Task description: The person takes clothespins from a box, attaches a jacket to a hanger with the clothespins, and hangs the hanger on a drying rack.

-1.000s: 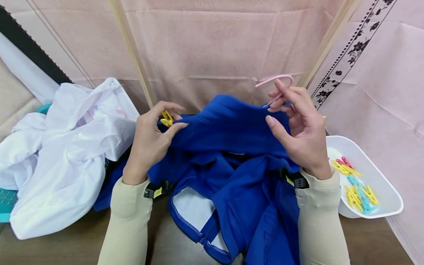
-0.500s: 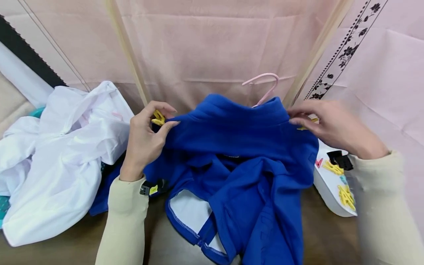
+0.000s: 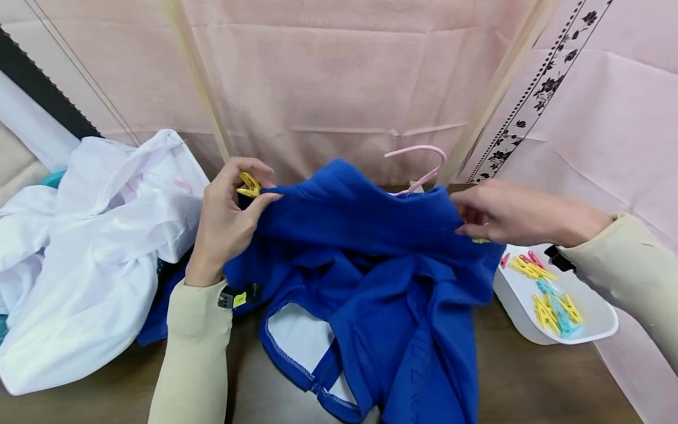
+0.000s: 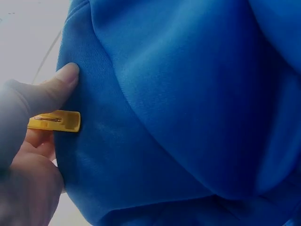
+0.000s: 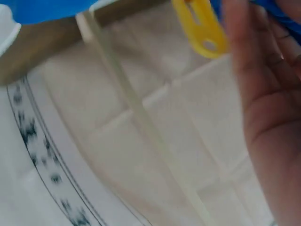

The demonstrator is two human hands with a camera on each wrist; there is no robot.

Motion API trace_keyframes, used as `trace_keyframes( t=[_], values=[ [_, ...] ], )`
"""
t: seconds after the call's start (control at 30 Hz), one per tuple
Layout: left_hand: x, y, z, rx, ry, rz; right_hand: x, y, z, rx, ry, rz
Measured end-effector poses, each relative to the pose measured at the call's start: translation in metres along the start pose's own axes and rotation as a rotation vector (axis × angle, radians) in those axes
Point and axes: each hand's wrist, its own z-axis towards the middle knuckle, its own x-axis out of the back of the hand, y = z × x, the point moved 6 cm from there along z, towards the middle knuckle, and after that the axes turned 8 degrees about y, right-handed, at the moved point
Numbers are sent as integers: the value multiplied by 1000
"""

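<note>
A blue jacket [image 3: 360,229] hangs on a pink hanger [image 3: 424,148], whose hook rises behind the collar. My left hand [image 3: 219,227] pinches the jacket's left shoulder between thumb and fingers. A yellow clothespin [image 4: 61,121] clips the fabric edge there, just beside the thumb. On the opposite side my right hand [image 3: 521,212] pinches the other shoulder, fingertips at the cloth. Next to these fingers a second yellow clothespin [image 5: 202,30] shows in the right wrist view; in the head view the hand mostly hides it. The hanger's body is covered by the jacket.
White clothing [image 3: 100,253] lies heaped at the left over a teal basket [image 3: 53,179]. At the right, a white tub [image 3: 609,324] holds yellow, pink and light-blue clothespins [image 3: 551,303]. A pale pink curtain [image 3: 339,76] stands behind the brown table [image 3: 519,377].
My right hand has left the hanger hook, moved right and taken hold of the jacket's right shoulder. The hook has dropped a little. My left hand keeps its pinch.
</note>
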Motion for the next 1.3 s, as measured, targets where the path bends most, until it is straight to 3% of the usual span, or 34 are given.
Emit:
trace_keyframes(
  t=[0.13,0.3,0.37,0.47,0.57,0.63,0.77,0.87,1.03,1.17,1.3],
  values=[
    [-1,-2,1,18,-22,84,-8,-14,-7,81,-97,199],
    [-9,-8,-1,43,-55,251,-21,-42,-15,110,-228,619],
    [-13,-12,-2,99,-103,285,-26,-51,-18,100,-250,794],
    [-22,-18,-7,205,-245,286,-33,-62,-22,148,-235,997],
    [-28,-18,-12,268,-378,282,-38,-71,-22,171,-159,1111],
    [-29,-14,-14,283,-429,282,-37,-75,-19,132,-51,1096],
    [-25,0,-16,289,-450,269,-27,-79,-6,25,170,1132],
    [-21,16,-18,273,-453,243,-16,-84,9,1,286,1207],
    [-12,48,-21,185,-421,212,2,-102,41,-15,419,1271],
    [-1,79,-22,76,-368,181,14,-124,68,-38,486,1354],
    [9,116,-29,-86,-373,15,23,-157,98,43,559,1431]
  ],
)
